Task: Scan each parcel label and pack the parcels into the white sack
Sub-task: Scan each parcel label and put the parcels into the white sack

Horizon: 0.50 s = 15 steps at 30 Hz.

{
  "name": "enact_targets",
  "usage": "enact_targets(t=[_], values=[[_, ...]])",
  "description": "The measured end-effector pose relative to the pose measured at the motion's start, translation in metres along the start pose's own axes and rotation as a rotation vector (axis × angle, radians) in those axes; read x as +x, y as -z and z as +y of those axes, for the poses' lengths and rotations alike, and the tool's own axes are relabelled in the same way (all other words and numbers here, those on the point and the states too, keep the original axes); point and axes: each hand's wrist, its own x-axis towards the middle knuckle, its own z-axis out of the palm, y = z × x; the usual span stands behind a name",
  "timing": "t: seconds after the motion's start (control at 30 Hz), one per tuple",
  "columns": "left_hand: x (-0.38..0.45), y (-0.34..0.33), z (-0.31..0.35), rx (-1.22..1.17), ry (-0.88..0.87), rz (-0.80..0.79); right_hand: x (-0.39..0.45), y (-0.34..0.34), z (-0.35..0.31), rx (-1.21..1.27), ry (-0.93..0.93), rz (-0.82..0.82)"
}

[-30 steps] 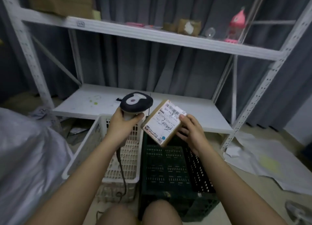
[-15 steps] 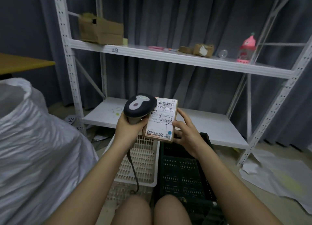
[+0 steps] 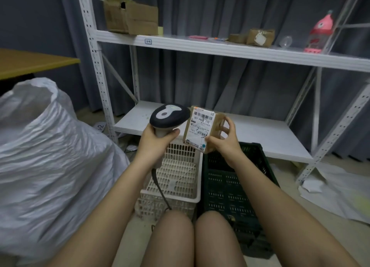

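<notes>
Our left hand [image 3: 155, 139] wraps its fingers round the handle of the barcode scanner [image 3: 169, 116], its head level with the parcel so the label can be read. Our right hand [image 3: 224, 141] pinches the small cardboard parcel [image 3: 202, 129] by its edges, thumb low and fingers behind, keeping the label [image 3: 202, 124] uncovered and turned toward us. The parcel hangs just right of the scanner, above the white basket [image 3: 176, 178] and dark green crate [image 3: 232, 186]. The white sack [image 3: 50, 156] stands open-mouthed left of the scanner, within reach for packing.
</notes>
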Motion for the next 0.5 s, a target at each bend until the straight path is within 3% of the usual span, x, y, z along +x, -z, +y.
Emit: enact_targets(t=[0.5], values=[[-0.001,-0.005,-0.006,0.094,-0.023,-0.061,0.012,-0.012,0.013,0.037,-0.002,0.041]])
